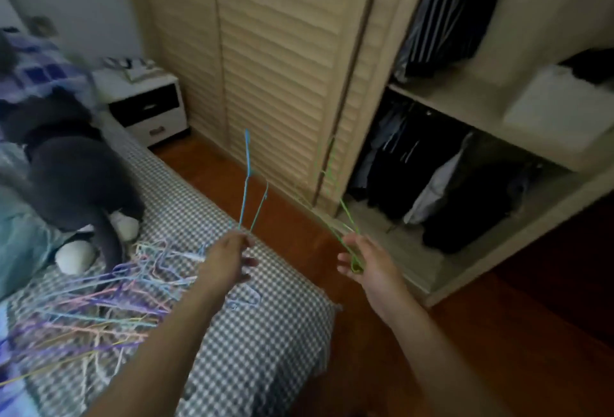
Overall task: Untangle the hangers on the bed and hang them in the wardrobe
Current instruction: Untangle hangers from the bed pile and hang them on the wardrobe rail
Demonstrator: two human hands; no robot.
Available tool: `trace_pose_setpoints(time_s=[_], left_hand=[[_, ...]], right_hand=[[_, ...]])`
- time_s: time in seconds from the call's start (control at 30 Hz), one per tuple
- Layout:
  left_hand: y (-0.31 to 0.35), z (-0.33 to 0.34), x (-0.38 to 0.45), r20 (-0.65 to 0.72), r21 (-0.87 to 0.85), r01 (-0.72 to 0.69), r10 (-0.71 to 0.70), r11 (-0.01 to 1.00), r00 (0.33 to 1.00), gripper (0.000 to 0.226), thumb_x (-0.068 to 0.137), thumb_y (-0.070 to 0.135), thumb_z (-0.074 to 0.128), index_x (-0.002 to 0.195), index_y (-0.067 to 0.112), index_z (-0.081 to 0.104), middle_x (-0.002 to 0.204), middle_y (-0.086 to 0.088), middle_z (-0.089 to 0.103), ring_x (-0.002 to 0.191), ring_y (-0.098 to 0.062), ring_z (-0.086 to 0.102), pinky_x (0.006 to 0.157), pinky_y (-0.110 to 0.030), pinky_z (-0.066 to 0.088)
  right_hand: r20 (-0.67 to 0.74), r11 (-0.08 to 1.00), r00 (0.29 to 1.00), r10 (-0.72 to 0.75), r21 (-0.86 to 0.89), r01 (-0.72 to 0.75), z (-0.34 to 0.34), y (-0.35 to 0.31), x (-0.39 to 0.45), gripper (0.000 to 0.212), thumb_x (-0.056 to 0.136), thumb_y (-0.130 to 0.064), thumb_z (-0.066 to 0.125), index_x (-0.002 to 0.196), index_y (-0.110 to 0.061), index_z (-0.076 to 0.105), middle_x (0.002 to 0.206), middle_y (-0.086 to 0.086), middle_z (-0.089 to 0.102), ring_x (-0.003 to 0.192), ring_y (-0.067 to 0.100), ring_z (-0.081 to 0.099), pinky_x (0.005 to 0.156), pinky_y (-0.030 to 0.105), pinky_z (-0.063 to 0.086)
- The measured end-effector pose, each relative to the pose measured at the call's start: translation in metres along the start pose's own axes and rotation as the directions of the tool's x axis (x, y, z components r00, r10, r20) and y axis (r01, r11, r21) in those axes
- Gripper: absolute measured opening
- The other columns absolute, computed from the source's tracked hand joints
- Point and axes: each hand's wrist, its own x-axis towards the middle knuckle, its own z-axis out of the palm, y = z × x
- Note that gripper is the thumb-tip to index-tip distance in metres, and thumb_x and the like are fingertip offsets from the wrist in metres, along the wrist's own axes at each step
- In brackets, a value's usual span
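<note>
1. My two forearms enter from the bottom edge, both bare, with no sleeves showing.
2. My left hand [229, 259] wears no glove, ring or watch that I can make out.
3. My right hand [367, 265] is equally bare, its wrist without band or strap.

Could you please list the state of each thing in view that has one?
Left hand: holds blue hanger.
Right hand: holds green hanger.
Hanger pile: tangled, on bed.
Wardrobe: open at right, clothes hanging.
Louvred door: shut.
Nightstand drawer: shut.
</note>
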Motion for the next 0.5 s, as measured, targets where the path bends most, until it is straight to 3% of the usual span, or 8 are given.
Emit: trace_pose_setpoints(time_s=[0.1, 0.17, 0.23, 0.33, 0.5], left_hand=[[0.039, 0.074, 0.004, 0.018, 0.136, -0.168, 0.167, 0.976, 0.986, 0.03, 0.104, 0.024, 0.041, 0.086, 0.012, 0.062, 0.091, -0.026, 0.064, 0.074, -0.038, 0.067, 0.058, -0.03, 0.042], [0.069, 0.129, 0.004, 0.038, 0.112, -0.225, 0.223, 0.968, 0.974, 0.031, 0.104, 0.022, 0.043, 0.082, 0.01, 0.061, 0.077, -0.023, 0.058, 0.053, -0.029, 0.06, 0.046, -0.027, 0.041], [0.101, 0.177, 0.0, 0.076, 0.091, -0.229, 0.223, 0.969, 0.972, 0.028, 0.104, 0.023, 0.045, 0.081, 0.015, 0.059, 0.072, -0.009, 0.06, 0.048, -0.016, 0.056, 0.039, -0.023, 0.042], [0.166, 0.252, -0.006, 0.214, -0.077, -0.212, 0.224, 0.974, 0.951, 0.024, 0.103, 0.027, 0.044, 0.089, 0.015, 0.058, 0.076, -0.009, 0.069, 0.057, -0.022, 0.061, 0.05, -0.023, 0.043], [0.297, 0.345, -0.012, 0.312, -0.078, -0.373, 0.378, 0.924, 0.872, 0.021, 0.093, 0.027, 0.046, 0.097, 0.014, 0.062, 0.074, -0.011, 0.066, 0.063, -0.028, 0.067, 0.055, -0.028, 0.049]], right_hand=[[-0.154, 0.994, 0.983, -0.101, 0.018, 0.105, -0.066, -0.031, 0.023, 0.031, 0.108, -0.021, 0.039, 0.095, -0.012, 0.065, 0.096, 0.003, 0.063, 0.069, 0.017, 0.058, 0.061, 0.028, 0.055], [-0.178, 0.988, 0.972, -0.153, -0.012, 0.154, -0.122, -0.056, 0.04, 0.03, 0.108, -0.021, 0.041, 0.094, -0.01, 0.065, 0.089, 0.006, 0.061, 0.067, 0.016, 0.056, 0.056, 0.026, 0.05], [-0.182, 0.977, 0.961, -0.206, 0.009, 0.211, -0.171, -0.087, 0.053, 0.029, 0.106, -0.02, 0.044, 0.088, -0.009, 0.064, 0.085, 0.011, 0.061, 0.061, 0.017, 0.056, 0.055, 0.03, 0.048], [-0.251, 0.952, 0.928, -0.274, 0.065, 0.298, -0.245, -0.163, 0.067, 0.028, 0.102, -0.01, 0.043, 0.081, -0.006, 0.06, 0.071, 0.012, 0.059, 0.052, 0.019, 0.052, 0.053, 0.032, 0.044], [-0.304, 0.913, 0.873, -0.38, 0.026, 0.407, -0.32, -0.306, 0.077, 0.017, 0.093, -0.005, 0.045, 0.081, -0.005, 0.057, 0.06, 0.009, 0.056, 0.048, 0.019, 0.044, 0.053, 0.029, 0.041]])
